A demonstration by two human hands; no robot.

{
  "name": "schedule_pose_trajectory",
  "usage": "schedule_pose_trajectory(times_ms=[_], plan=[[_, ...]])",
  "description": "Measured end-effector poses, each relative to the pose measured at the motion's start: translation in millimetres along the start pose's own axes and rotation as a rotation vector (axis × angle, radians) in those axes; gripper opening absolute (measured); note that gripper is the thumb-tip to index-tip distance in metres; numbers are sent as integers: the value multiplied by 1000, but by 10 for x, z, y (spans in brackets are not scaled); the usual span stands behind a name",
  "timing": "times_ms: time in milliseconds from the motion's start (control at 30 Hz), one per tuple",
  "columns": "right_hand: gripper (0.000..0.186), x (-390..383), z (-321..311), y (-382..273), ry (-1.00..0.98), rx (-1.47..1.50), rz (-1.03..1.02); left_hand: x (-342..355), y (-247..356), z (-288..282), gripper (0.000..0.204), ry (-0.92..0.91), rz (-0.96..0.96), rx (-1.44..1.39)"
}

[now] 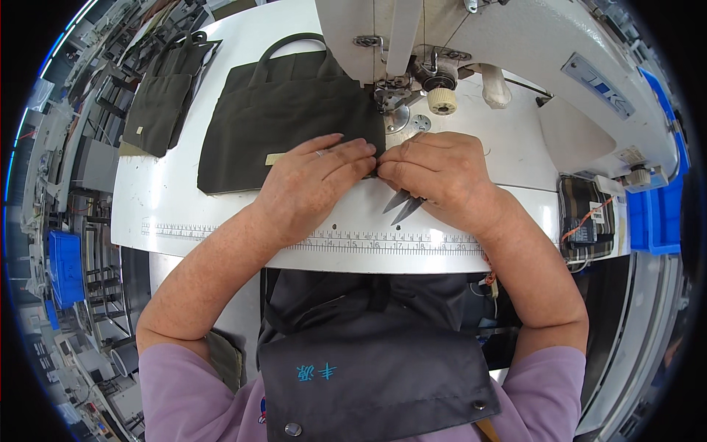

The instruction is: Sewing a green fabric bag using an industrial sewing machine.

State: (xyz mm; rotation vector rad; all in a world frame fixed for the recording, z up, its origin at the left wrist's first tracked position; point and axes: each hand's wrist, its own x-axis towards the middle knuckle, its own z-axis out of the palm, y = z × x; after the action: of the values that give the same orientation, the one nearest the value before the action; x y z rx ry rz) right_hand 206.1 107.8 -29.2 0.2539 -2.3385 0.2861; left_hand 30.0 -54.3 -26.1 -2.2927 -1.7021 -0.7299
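Observation:
A dark olive fabric bag point(280, 118) with a looped handle lies flat on the white sewing table point(169, 206), its right edge under the sewing machine's needle area point(390, 99). My left hand point(313, 184) rests on the bag's lower right corner, fingers pinching the fabric edge. Fingertip to fingertip with it, my right hand point(442, 173) pinches the same edge and also holds small metal thread snips point(403, 205), whose blades stick out below the palm. A small tan label point(276, 158) shows on the bag beside my left fingers.
The white sewing machine point(515, 44) arches over the table's back right. A stack of more olive bags point(158, 99) lies at the back left. A printed ruler strip point(353, 239) runs along the table's front edge. Blue bins point(655, 214) stand right, another blue crate point(65, 269) left.

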Motion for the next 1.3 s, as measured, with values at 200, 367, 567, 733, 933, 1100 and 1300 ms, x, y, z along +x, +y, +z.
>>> schedule_pose_trajectory(times_ms=[200, 367, 567, 733, 933, 1100, 1300], plan=[[14, -31, -30, -8, -172, 22, 12, -77, -62, -114, 47, -180, 24, -165], [14, -29, -99, -24, -188, 115, 117, -81, -63, -135, 46, -241, 12, -183], [26, -63, -133, 51, -274, 197, 255, -36, -158, -96, 43, -192, 14, -193], [29, -25, -102, 84, -284, 104, 359, 49, -394, 20, 48, -145, 10, -157], [42, 39, -102, 49, -378, -160, 483, 242, -549, 77, 53, -138, -66, -169], [46, 17, -114, 49, -375, -196, 492, 342, -652, 135, 47, -151, -126, -117], [45, -60, -122, 49, -346, -179, 464, 328, -623, 149, 53, -134, -173, -106]])
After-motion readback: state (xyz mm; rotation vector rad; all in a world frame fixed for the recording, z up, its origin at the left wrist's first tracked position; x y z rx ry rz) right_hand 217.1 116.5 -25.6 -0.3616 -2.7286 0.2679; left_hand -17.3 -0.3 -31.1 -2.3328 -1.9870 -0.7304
